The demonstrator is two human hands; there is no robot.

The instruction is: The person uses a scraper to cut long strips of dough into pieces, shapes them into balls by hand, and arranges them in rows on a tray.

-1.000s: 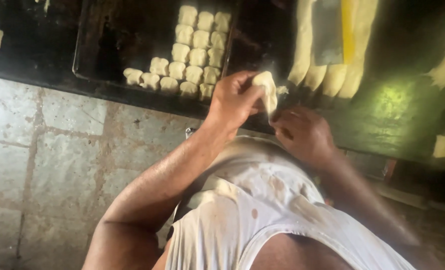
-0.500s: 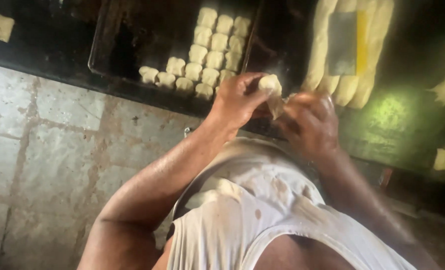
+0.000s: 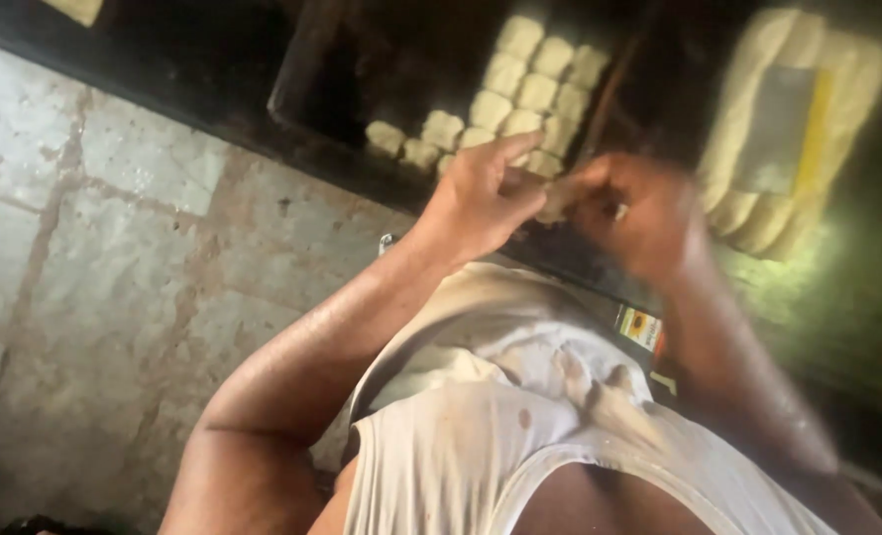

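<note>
Head view: dough piece (image 3: 557, 201) apparently between both hands' grip.

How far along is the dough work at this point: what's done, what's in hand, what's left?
Done: rows of shaped dough pieces already sit in the dark tray. In hand: the left hand and right hand meet at the tray's near edge; blur hides whether they hold a piece. Left: much of the tray looks unfilled, and long dough strips lie to the right, uncut.

Head view: single camera, worn high, facing steeply down, tilted. Close range over left hand (image 3: 481, 198) and right hand (image 3: 629, 213); dark tray (image 3: 302, 69) just beyond them.
</note>
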